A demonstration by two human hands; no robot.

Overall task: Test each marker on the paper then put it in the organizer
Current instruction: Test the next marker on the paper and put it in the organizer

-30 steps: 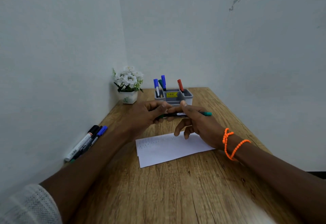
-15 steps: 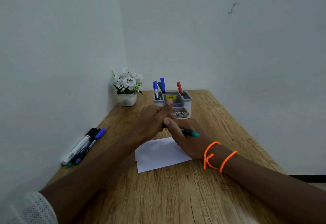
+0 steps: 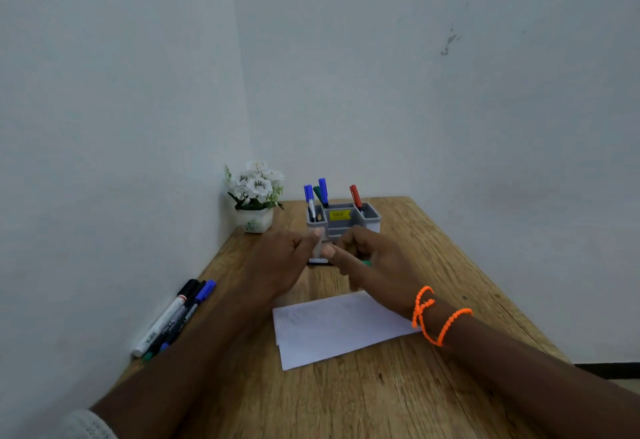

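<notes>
— Now: both hands raised over the wooden table (image 3: pixel 381 397), just in front of the grey organizer (image 3: pixel 372 220). Left hand (image 3: pixel 284 258) curled, thumb up, pinching one end of a dark marker (image 3: pixel 318 260). Right hand (image 3: pixel 367 262) curled round the other end; a bit of green (image 3: pixel 366 263) peeking past the fingers. Motion blur; cap on or off, cannot tell.

— Marker's place?

— Held level between the two hands, above the table and beyond the far edge of the white paper (image 3: pixel 332 328), short of the organizer. Faint marks on the paper's left part.

— Against half a second ago?

— Hands then lower and nearer, right hand down over the paper with the marker's green end pointing right. Since lifted off the sheet and carried toward the organizer; more of the paper showing.

— Elsewhere?

— Two blue markers (image 3: pixel 322 191), one green, standing in the organizer's left compartment; red marker (image 3: pixel 355 196) in the right one. Yellow label (image 3: pixel 339 215) on the middle wall. Several loose markers (image 3: pixel 173 317) lying along the left wall. White flower pot (image 3: pixel 255 220) in the corner. Orange bracelet (image 3: pixel 436 317) on the right wrist.
</notes>
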